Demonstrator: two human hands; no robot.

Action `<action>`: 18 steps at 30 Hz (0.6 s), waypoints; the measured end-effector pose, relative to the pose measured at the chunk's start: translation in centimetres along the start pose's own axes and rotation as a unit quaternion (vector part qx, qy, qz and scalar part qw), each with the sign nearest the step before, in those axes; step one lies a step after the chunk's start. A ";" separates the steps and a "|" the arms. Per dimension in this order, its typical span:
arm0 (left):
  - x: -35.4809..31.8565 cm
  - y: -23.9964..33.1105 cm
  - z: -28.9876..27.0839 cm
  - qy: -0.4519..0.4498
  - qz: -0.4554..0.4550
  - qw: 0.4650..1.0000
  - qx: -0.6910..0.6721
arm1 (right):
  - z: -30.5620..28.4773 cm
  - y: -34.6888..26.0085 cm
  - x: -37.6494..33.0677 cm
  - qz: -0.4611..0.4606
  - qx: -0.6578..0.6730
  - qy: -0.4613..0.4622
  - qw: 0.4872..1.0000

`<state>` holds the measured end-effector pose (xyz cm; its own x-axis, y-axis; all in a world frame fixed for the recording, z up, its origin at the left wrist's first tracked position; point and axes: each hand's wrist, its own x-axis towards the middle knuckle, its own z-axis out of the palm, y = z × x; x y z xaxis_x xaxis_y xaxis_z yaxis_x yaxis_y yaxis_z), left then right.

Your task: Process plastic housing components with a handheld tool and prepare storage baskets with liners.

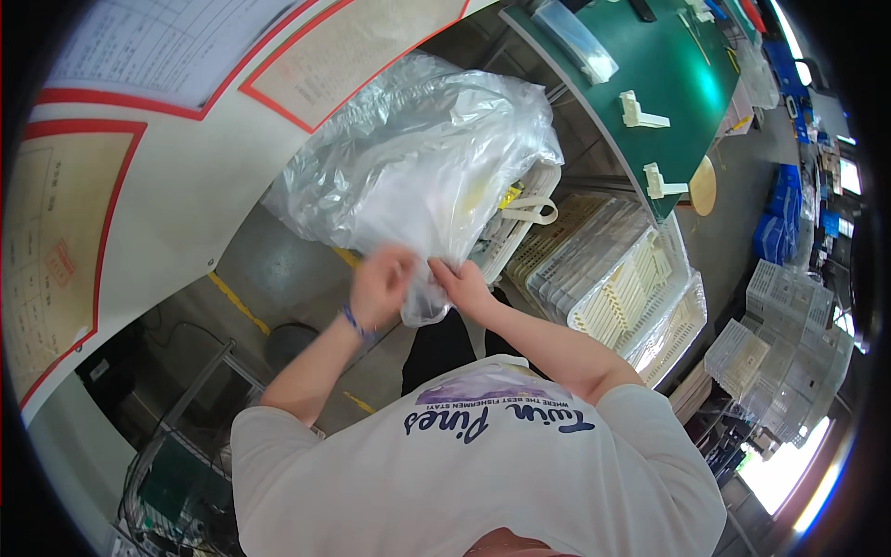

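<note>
A large clear plastic bag (399, 167) lies bunched in front of me, beside a white basket (531, 186). Its near end is gathered between my two hands and hangs down in a loose tail. My right hand (464, 286) is closed on the gathered plastic, thumb and fingers pressed together. On the other side of the gather, my left hand (380, 283) is at the bag, with a blue band at its wrist. Motion smears its fingers, so their grip on the plastic cannot be made out.
Stacked white plastic baskets (622, 278) stand to the right. A green-topped table (640, 74) at the upper right carries small white parts (640, 111). A white panel (186, 186) with red-framed sheets fills the left. A round stool (703, 186) stands past the table.
</note>
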<state>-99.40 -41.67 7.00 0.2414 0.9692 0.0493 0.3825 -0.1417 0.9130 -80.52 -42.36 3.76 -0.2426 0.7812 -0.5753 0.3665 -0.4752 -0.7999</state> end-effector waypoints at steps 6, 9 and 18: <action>9.3 -5.7 0.7 -0.096 -0.080 0.894 0.430 | -2.7 -2.9 -6.5 -0.175 -0.127 0.043 0.975; 10.6 -9.5 2.6 -0.069 -0.068 0.861 0.499 | -6.3 -5.0 -12.0 -0.008 -0.057 0.082 0.995; 14.2 -12.6 2.8 -0.016 -0.021 0.825 0.565 | -19.9 1.3 -37.0 0.101 0.169 0.580 0.791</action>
<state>-98.25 -26.66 -4.95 0.2236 0.9747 -0.0006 0.9736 -0.2234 -0.0469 -53.19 -63.82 27.43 0.8484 0.4287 -0.3107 -0.0166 -0.5650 -0.8249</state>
